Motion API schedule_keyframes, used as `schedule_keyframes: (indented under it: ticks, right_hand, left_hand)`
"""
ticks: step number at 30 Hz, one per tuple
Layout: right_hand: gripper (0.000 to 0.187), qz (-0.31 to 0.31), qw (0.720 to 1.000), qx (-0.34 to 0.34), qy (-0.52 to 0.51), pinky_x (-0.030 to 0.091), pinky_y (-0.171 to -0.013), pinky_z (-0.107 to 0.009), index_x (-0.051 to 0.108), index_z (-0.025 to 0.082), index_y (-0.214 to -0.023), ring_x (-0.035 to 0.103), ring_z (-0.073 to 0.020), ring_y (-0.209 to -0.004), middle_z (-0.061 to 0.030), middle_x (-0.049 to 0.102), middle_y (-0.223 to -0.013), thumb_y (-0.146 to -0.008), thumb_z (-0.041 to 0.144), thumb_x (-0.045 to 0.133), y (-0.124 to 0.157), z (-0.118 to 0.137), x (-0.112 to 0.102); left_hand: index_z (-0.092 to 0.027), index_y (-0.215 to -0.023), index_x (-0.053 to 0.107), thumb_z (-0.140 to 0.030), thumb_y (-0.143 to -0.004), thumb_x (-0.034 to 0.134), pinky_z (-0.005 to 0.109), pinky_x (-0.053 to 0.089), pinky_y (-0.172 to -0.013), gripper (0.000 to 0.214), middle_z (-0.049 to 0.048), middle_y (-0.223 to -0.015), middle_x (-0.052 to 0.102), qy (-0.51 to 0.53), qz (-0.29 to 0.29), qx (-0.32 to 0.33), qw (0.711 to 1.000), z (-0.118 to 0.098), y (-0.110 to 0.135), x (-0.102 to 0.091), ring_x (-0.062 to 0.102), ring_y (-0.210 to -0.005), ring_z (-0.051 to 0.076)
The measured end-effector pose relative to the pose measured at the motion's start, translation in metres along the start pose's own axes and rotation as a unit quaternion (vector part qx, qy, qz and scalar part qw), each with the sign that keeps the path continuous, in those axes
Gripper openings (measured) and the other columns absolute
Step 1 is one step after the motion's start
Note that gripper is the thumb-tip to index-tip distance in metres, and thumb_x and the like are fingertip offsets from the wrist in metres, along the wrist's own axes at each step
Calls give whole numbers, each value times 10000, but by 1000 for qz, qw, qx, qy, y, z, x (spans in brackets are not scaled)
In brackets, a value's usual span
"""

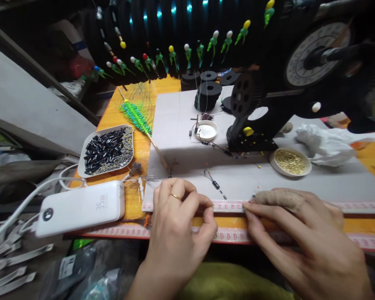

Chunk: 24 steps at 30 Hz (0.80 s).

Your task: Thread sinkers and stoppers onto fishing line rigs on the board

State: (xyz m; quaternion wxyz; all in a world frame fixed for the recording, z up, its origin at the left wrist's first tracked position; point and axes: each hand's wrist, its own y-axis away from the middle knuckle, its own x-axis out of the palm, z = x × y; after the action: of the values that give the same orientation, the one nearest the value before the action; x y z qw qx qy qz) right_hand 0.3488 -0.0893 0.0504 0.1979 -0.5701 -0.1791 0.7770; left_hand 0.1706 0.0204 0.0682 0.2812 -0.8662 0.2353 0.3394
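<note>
My left hand (179,221), with a ring on one finger, is closed in a pinch just above the pink-and-white measuring tape (228,207). My right hand (306,237) pinches with thumb and forefinger over the same tape, a short way to the right. A tan wrap (279,199) covers one of its fingers. Whatever lies between the fingertips of either hand is too fine or hidden to make out. Between and beyond the hands, a small black cylindrical piece (216,184) with thin wires lies on the grey board (181,146).
Overhead hangs a black rack of spools (162,37) with coloured bead ends. A tray (80,160) of small black parts and a white power bank (81,208) are left. A dish (306,170) of golden bits and crumpled tissue (328,146) lie right. A second tape (231,236) runs along the table edge.
</note>
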Motion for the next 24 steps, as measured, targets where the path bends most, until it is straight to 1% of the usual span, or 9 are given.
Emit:
schedule_keyframes:
  ticks: [3, 7, 12, 15, 17, 18, 21, 22, 24]
  right_hand:
    - [173, -4, 1000, -5, 12, 358, -813, -435, 648, 233, -1031, 567, -269, -914, -61, 686, -949, -878, 152, 662, 2, 6, -4]
    - [160, -15, 1000, -5, 2, 360, -792, -420, 635, 241, -995, 547, -260, -909, -51, 690, -908, -878, 133, 645, 7, 17, -10]
    - [214, -32, 997, 6, -75, 421, -712, -344, 625, 216, -976, 592, -172, -751, -12, 676, -806, -833, 66, 677, 15, 26, -10]
    - [244, -4, 968, 82, -236, 502, -621, -249, 617, 236, -994, 654, -126, -665, 10, 697, -787, -852, 38, 617, 20, 33, -9]
    - [112, 43, 889, 212, -404, 517, -527, -205, 624, 245, -942, 668, -106, -577, 4, 718, -817, -909, 141, 604, 23, 39, -8]
    - [29, 70, 820, 284, -493, 511, -484, -197, 618, 235, -898, 665, -102, -538, -8, 721, -834, -925, 226, 616, 24, 42, -8]
    - [296, 121, 601, 412, -674, 501, -453, -209, 549, 197, -798, 659, -110, -504, -18, 687, -790, -882, 451, 676, 26, 51, -7]
    - [344, 131, 568, 418, -697, 498, -467, -210, 528, 193, -784, 663, -116, -522, -8, 669, -744, -856, 483, 700, 26, 54, -8]
    - [396, 151, 552, 425, -701, 483, -493, -204, 498, 192, -763, 647, -107, -528, 13, 631, -654, -829, 511, 723, 26, 58, -10]
  left_hand:
    - [-193, -824, 584, -2, -760, 621, 362, 462, -817, 204, 59, -987, 623, 106, -24, 27, 994, -9, 5, 3, 569, -959, 210]
    - [-240, -923, 468, 58, -810, 540, 238, 511, -674, 327, -16, -851, 677, 355, 1, 26, 935, -19, 19, 14, 631, -724, 110]
    - [-213, -919, 517, -56, -897, 537, 241, 499, -614, 160, 20, -735, 642, 416, 11, -7, 909, -18, 34, 23, 625, -675, 135]
    - [-213, -896, 535, -169, -954, 541, 242, 482, -628, 73, 18, -720, 618, 475, -39, -54, 877, -22, 47, 26, 597, -667, 129]
    - [-213, -886, 546, -255, -962, 573, 241, 477, -670, 91, 4, -716, 586, 527, -51, -101, 842, -25, 59, 28, 579, -669, 116]
    - [-208, -876, 552, -291, -955, 595, 239, 473, -683, 122, 3, -727, 578, 545, -39, -135, 827, -26, 64, 28, 572, -671, 110]
    - [-182, -885, 604, -371, -925, 647, 225, 447, -683, 198, 12, -756, 575, 553, 37, -235, 798, -25, 70, 23, 550, -685, 103]
    - [-178, -948, 638, -407, -919, 650, 220, 435, -672, 231, 18, -775, 574, 553, 61, -254, 791, -25, 69, 21, 536, -687, 101]
    - [-192, -1136, 671, -474, -908, 645, 212, 414, -641, 363, 33, -857, 562, 569, 98, -249, 778, -24, 61, 17, 501, -685, 93]
